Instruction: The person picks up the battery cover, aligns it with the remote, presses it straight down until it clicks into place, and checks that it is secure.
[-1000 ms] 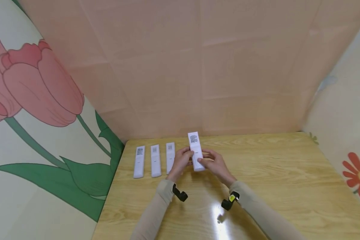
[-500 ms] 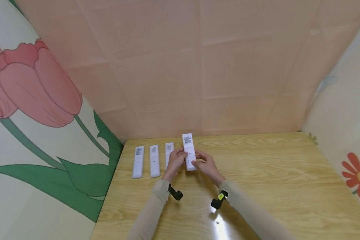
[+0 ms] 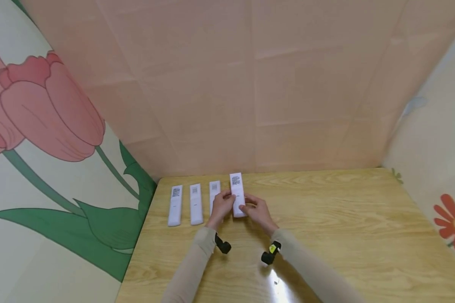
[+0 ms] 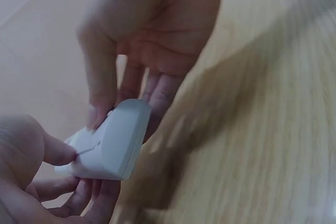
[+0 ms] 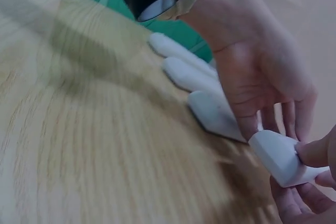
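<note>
Both hands hold a slim white remote control [image 3: 236, 185], back side up, with a black printed code at its far end and a small latch line midway. My left hand [image 3: 221, 208] grips its left edge, thumb on top. From the right, my right hand [image 3: 259, 213] pinches the near end between thumb and fingers. In the left wrist view the remote's rounded near end [image 4: 123, 142] shows between both thumbs, above the tabletop. Three similar remotes lie in a row to the left: one at the far left [image 3: 175, 206], a middle one [image 3: 196, 205], and one partly behind my left hand [image 3: 214, 191].
The wood-grain table [image 3: 345, 227] ends at a pinkish cloth wall [image 3: 307, 105]. A tulip mural [image 3: 53, 109] flanks the left side, a flowered wall [image 3: 432, 147] the right. Each wrist wears a small black camera; the left one [image 3: 223, 245] sits near the table.
The hands carried the remote a little left, then lowered it toward the table, beside the row. The grip looks the same, and the three lying remotes stay put.
</note>
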`<state>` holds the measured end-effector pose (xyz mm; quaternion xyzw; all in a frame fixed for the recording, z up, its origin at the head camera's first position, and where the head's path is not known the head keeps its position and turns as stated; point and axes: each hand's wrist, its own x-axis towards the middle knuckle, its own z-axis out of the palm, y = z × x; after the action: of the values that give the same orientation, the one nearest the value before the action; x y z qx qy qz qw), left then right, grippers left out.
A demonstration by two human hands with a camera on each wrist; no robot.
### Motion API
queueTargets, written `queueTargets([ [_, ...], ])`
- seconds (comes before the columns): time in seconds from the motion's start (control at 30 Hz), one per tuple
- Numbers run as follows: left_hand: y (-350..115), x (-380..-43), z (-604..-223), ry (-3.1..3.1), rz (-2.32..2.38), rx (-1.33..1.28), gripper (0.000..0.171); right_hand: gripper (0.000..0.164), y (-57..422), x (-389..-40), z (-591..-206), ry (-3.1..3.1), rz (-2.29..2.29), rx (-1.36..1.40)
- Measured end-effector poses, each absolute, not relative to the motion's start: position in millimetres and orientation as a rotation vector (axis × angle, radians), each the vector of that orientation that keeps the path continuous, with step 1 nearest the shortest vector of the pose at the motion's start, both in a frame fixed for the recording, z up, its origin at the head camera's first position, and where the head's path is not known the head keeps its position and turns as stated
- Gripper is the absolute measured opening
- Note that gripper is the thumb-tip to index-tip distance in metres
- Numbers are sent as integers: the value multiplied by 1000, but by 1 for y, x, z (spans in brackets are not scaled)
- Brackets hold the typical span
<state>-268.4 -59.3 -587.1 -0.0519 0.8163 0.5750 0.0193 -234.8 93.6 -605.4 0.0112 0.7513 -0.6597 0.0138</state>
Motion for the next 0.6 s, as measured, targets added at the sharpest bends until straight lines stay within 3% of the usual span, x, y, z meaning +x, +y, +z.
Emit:
queueTargets([
  [0.37,-57,-264,-594,2909,1389,-31,29,41,84,-237,-621,2373,-2009,21],
  [0.6,-55,-271,-598,2937,1311,-5,16,43,88,-241,-620,2571,-1839,-38],
])
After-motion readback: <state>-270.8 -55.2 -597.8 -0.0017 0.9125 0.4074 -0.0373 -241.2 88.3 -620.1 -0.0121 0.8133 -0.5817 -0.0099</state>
